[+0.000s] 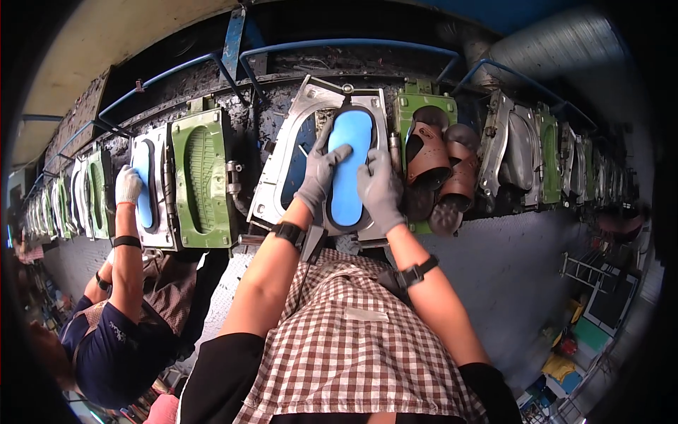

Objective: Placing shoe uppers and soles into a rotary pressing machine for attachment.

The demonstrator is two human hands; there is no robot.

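A long blue insole (351, 169) with a black rim lies lengthwise over an open silver metal mould (284, 127). My left hand (319, 172), in a grey glove, grips its left edge, the thumb pressed on the blue face. On the opposite edge my right hand (379, 184), also gloved in grey, has its fingers curled against the rim. The underside of the insole is hidden. A dark hollow (300, 162) of the mould shows left of my left hand.
Right of my mould, brown shoe uppers (428, 157) sit on a green mould (406, 106). Another green mould (203, 177) stands to the left. Beyond it, a co-worker's white-gloved hand (128, 185) touches another blue insole (144, 201). Blue rails (346, 42) run behind the row.
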